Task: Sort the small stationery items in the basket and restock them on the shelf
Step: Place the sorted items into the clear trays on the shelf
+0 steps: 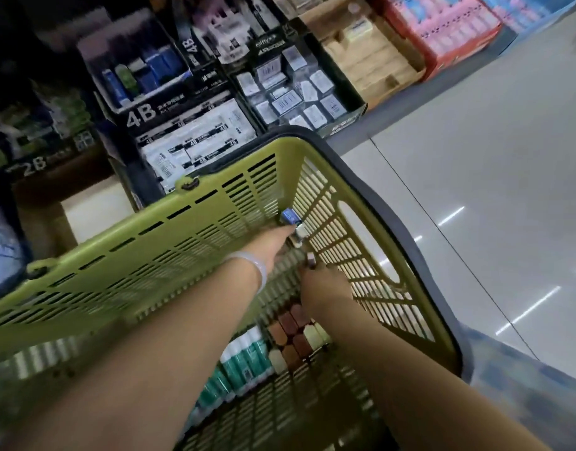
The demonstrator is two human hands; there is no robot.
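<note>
Green slotted basket (169, 255) with dark rim sat tilted before the shelf (195, 131). Left hand (273, 244) pinched a small blue-and-white item (294, 224) at the far corner; right hand (324, 286) grip unclear.

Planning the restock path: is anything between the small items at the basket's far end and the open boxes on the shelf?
Yes: the green slotted plastic basket's far wall and dark rim stand between the small blue item and the shelf boxes.
</note>
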